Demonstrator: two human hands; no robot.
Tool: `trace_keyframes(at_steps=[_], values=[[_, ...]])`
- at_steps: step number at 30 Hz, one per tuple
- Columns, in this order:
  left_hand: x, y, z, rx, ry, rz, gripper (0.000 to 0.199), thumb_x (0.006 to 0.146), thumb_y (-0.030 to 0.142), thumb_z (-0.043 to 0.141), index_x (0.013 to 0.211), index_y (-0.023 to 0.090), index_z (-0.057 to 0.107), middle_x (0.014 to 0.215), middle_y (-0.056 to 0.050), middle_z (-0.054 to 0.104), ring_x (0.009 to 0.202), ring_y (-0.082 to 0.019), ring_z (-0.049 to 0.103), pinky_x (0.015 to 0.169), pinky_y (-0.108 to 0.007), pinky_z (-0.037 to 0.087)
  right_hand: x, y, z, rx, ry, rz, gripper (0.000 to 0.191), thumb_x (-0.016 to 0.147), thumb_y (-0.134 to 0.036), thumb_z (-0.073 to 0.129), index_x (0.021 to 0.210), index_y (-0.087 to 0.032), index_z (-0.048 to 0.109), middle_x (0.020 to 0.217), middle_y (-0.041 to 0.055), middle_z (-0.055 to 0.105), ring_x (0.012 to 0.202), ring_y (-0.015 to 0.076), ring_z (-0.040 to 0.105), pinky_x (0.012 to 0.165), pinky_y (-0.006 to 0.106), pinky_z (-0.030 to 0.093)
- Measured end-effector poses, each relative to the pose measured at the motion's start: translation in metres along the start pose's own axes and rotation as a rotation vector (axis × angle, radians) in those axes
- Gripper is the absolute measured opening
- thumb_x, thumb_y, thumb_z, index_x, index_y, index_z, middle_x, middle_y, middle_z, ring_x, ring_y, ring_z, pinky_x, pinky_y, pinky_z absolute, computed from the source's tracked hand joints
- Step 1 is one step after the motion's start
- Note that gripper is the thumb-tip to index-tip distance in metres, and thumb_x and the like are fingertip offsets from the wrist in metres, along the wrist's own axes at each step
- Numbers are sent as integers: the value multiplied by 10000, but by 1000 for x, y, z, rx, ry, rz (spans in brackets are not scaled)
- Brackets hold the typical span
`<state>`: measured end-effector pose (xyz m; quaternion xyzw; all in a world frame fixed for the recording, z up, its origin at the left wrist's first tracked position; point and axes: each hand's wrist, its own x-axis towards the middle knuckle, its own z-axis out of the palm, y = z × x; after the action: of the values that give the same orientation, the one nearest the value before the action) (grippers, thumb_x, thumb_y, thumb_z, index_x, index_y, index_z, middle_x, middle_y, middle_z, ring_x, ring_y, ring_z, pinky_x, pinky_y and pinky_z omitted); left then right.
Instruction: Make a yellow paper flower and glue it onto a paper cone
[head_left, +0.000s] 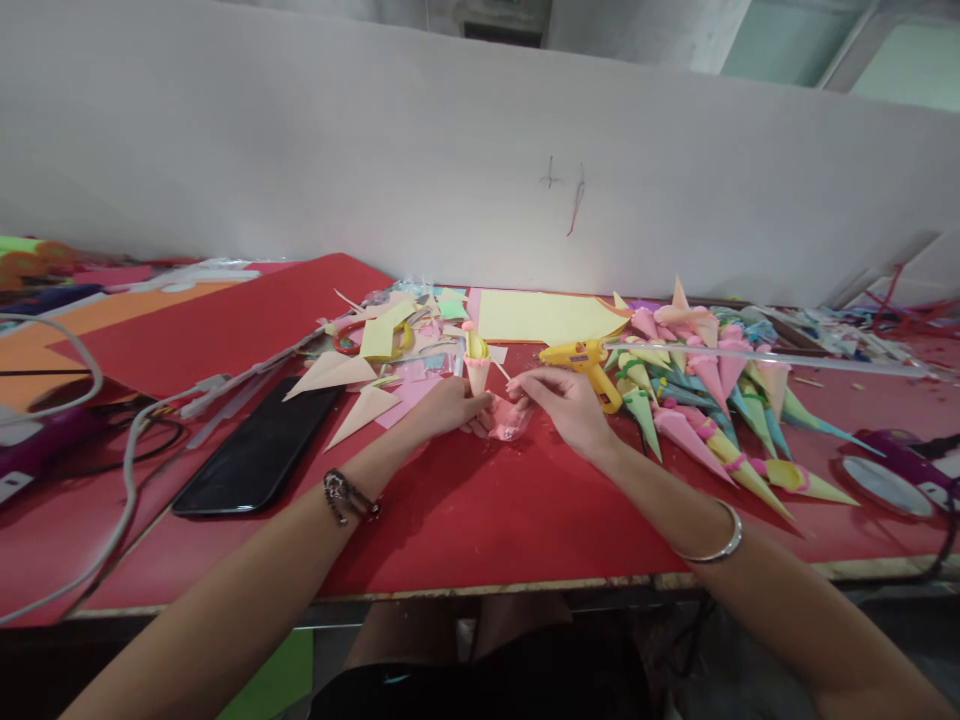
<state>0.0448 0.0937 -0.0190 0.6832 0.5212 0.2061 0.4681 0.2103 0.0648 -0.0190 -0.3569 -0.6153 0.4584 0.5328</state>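
Note:
Between my two hands lies a small clear packet with pink contents [511, 424]. My left hand [459, 407] has its fingers closed on the packet's left side. My right hand [559, 395] is pinched at the packet's upper right; what sits between its fingertips is too small to make out. Just beyond my left hand stands a small peach paper cone [477, 372] with a pink rim and yellow pieces in its top. A yellow glue gun [585, 362] rests on the red table [480, 520], right behind my right hand.
Several coloured paper cones [694, 385] are heaped at the right. A black phone [259, 450], paper scraps [330, 372] and a white cable [131, 480] lie at the left. Yellow sheets [536, 317] are at the back, before a pale wall [375, 150].

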Motion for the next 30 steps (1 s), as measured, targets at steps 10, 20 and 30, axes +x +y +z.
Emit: trace_keyframes(at_steps=[10, 20, 30], values=[[-3, 3, -1, 9, -7, 8, 268, 763, 268, 455, 569, 117, 562, 476, -42, 619, 452, -120, 595, 465, -200, 454, -2, -1, 3, 112, -78, 32, 145, 677, -260, 621, 704, -184, 500, 666, -16, 618, 638, 103, 605, 602, 230, 475], [-2, 2, -1, 3, -11, 29, 257, 766, 287, 475, 596, 112, 558, 495, -35, 622, 445, -109, 586, 446, -187, 453, -2, -1, 1, 35, -115, 6, 225, 785, -367, 484, 759, -166, 582, 619, -4, 615, 550, 96, 593, 548, 229, 484], [-8, 11, 3, -55, -18, 88, 331, 767, 402, 486, 567, 140, 516, 447, -10, 576, 439, -121, 572, 453, -218, 465, 0, 2, 0, -74, -13, -62, 180, 751, -273, 533, 873, -195, 640, 790, 15, 645, 736, 119, 607, 704, 265, 493]])
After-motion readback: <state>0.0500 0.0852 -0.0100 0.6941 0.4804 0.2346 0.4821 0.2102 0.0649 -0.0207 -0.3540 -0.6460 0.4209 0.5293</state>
